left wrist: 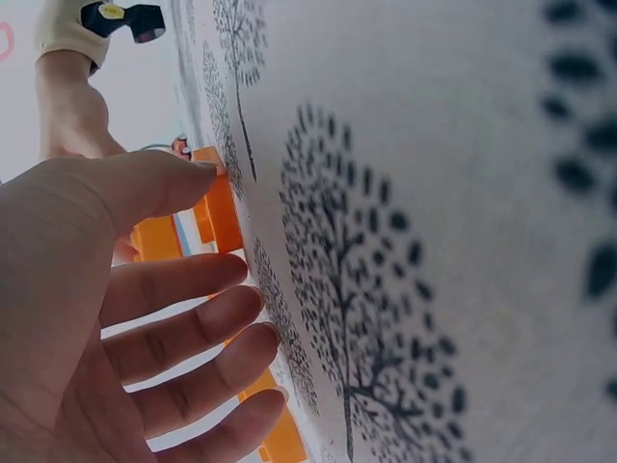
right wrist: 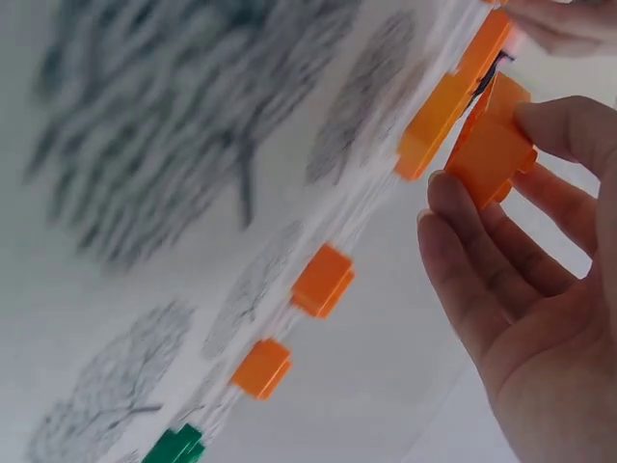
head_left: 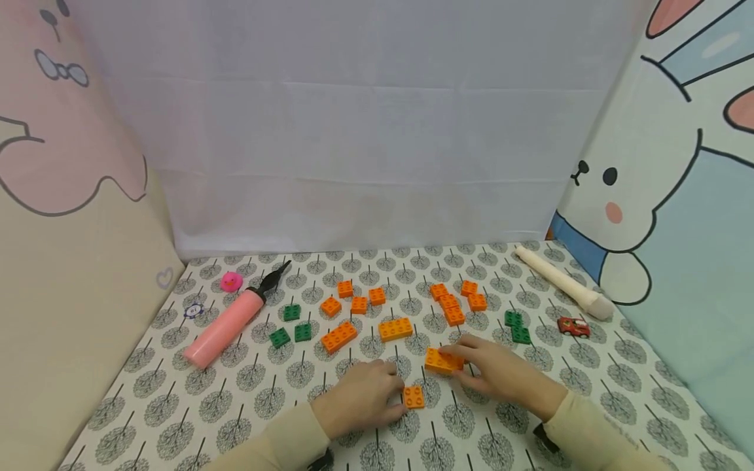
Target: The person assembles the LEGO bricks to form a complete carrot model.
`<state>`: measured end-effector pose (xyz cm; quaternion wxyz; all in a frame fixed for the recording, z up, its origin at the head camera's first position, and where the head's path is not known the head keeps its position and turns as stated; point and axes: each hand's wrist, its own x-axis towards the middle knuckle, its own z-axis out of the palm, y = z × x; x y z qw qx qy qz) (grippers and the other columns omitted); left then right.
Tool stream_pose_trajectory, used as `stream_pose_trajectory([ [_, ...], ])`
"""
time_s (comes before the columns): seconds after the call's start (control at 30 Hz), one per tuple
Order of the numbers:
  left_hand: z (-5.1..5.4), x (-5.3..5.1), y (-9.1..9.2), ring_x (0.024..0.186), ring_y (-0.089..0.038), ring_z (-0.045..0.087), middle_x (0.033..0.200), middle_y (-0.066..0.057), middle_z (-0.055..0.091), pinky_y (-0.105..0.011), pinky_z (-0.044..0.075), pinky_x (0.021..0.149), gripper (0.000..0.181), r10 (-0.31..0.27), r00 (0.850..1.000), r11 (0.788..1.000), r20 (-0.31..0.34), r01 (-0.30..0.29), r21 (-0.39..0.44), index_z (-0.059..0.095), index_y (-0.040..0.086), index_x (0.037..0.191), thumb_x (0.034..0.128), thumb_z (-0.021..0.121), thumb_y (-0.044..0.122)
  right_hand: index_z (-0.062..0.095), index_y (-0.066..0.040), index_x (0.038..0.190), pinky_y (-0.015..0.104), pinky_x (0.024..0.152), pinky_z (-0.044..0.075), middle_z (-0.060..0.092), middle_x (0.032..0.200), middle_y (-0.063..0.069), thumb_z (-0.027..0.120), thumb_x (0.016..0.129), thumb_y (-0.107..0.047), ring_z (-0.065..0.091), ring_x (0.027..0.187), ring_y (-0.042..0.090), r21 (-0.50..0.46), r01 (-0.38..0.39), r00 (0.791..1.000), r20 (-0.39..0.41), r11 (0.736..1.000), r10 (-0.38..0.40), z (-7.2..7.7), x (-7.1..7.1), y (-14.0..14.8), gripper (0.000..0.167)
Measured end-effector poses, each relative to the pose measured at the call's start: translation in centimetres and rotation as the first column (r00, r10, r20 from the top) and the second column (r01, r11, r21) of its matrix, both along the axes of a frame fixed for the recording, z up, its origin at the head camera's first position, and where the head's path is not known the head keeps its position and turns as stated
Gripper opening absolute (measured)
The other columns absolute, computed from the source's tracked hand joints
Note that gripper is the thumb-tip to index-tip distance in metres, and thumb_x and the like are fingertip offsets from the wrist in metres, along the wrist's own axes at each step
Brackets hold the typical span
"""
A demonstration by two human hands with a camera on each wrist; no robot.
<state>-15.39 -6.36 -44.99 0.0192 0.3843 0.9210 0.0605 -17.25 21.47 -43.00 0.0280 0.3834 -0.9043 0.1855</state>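
My right hand [head_left: 491, 369] pinches a long orange toy brick [head_left: 443, 361] between thumb and fingers. In the right wrist view this brick [right wrist: 490, 149] looks raised off the cloth and tilted. My left hand [head_left: 364, 398] is low over the cloth, just left of a small square orange brick [head_left: 413, 397]. Seen from the left wrist, its fingers are loosely bent and spread, with the thumb and forefinger on either side of the small brick [left wrist: 220, 207]; whether they touch it I cannot tell. Two more long orange bricks [head_left: 395, 329] [head_left: 339, 337] lie beyond the hands.
Several small orange bricks [head_left: 359, 305] lie farther back, with others [head_left: 449, 302] to their right. Green bricks lie left [head_left: 303, 332] and right [head_left: 517, 327]. A pink pump [head_left: 226, 327], pink duck [head_left: 232, 282] and badge [head_left: 194, 311] are left; a white stick [head_left: 559, 280] and red toy car [head_left: 573, 327] right.
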Motion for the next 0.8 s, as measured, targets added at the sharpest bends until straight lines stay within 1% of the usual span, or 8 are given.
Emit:
stream_pose_trajectory([
  [0.07,0.0,0.0,0.0,0.071,-0.003,0.05,0.086,0.01,0.06,-0.02,0.047,0.062,0.027,-0.001,1.0,1.0,0.003,0.001,0.009,0.075,0.022,0.1,0.0889,0.069,0.046,0.066,-0.016,0.128,0.019,0.064,0.049,0.061,0.107,-0.006,0.071,0.091,-0.019,0.055,0.076,0.007,-0.03,-0.046,0.999,-0.022,0.998,0.046,-0.1,0.4,-0.4,0.038],
  [0.13,0.1,0.0,-0.1,0.07,-0.002,0.049,0.085,0.01,0.059,-0.019,0.046,0.062,0.027,-0.005,1.0,1.0,0.003,0.005,0.017,0.075,0.022,0.1,0.0891,0.068,0.046,0.066,-0.016,0.128,0.019,0.065,0.05,0.062,0.107,-0.006,0.072,0.09,-0.019,0.056,0.077,0.005,-0.04,-0.075,0.996,-0.042,0.996,0.074,-0.1,0.7,-0.7,0.039],
  [0.2,0.2,0.0,-0.1,0.069,-0.003,0.048,0.085,0.011,0.058,-0.019,0.046,0.062,0.027,-0.009,1.0,1.0,0.003,0.009,0.016,0.074,0.022,0.1,0.0895,0.068,0.046,0.065,-0.017,0.129,0.019,0.066,0.051,0.062,0.109,-0.005,0.073,0.089,-0.02,0.057,0.078,0.004,-0.038,-0.091,0.995,-0.04,0.995,0.09,-0.1,1.0,-1.0,0.04],
  [0.47,0.5,0.0,-0.6,0.072,-0.003,0.049,0.087,0.011,0.057,-0.02,0.047,0.065,0.027,-0.018,1.0,1.0,0.026,0.017,0.016,0.073,0.022,0.102,0.0898,0.068,0.046,0.062,-0.024,0.134,0.025,0.075,0.055,0.062,0.118,-0.006,0.069,0.093,-0.023,0.059,0.091,0.004,0.011,-0.113,0.993,0.03,0.994,0.113,-0.1,1.7,-2.1,0.041],
  [0.6,0.6,0.0,-1.0,0.071,-0.003,0.049,0.085,0.01,0.056,-0.02,0.047,0.065,0.028,-0.029,0.999,0.999,0.036,0.028,0.027,0.072,0.02,0.103,0.09,0.068,0.045,0.064,-0.023,0.132,0.022,0.075,0.055,0.062,0.113,-0.006,0.069,0.092,-0.023,0.059,0.089,0.004,0.021,-0.132,0.991,0.007,0.991,0.132,-0.1,1.9,-2.9,0.04],
  [0.67,0.6,0.1,-1.2,0.076,-0.004,0.055,0.09,0.009,0.061,-0.022,0.051,0.07,0.033,-0.02,0.999,1.0,0.048,0.02,0.019,0.072,0.019,0.107,0.0905,0.067,0.047,0.064,-0.022,0.131,0.021,0.074,0.054,0.062,0.111,-0.006,0.069,0.093,-0.023,0.059,0.088,0.004,0.02,-0.151,0.989,0.001,0.988,0.151,-0.2,2.0,-3.3,0.039],
  [0.73,0.7,0.3,-1.4,0.087,-0.008,0.062,0.101,0.005,0.066,-0.026,0.055,0.08,0.042,0.002,0.998,1.0,0.067,-0.003,0.019,0.07,0.016,0.115,0.0904,0.067,0.05,0.065,-0.022,0.131,0.02,0.076,0.054,0.062,0.111,-0.007,0.069,0.093,-0.023,0.059,0.089,0.003,0.023,-0.163,0.987,0.004,0.986,0.163,-0.2,2.1,-3.7,0.039],
  [0.8,0.6,0.4,-1.6,0.099,-0.012,0.064,0.113,0.001,0.068,-0.03,0.055,0.088,0.05,0.015,0.996,0.999,0.083,-0.018,0.035,0.067,0.014,0.124,0.0899,0.067,0.051,0.063,-0.022,0.133,0.021,0.078,0.055,0.063,0.111,-0.006,0.068,0.093,-0.024,0.06,0.091,0.004,0.038,-0.171,0.985,0.023,0.985,0.17,-0.3,2.1,-4.1,0.04],
])
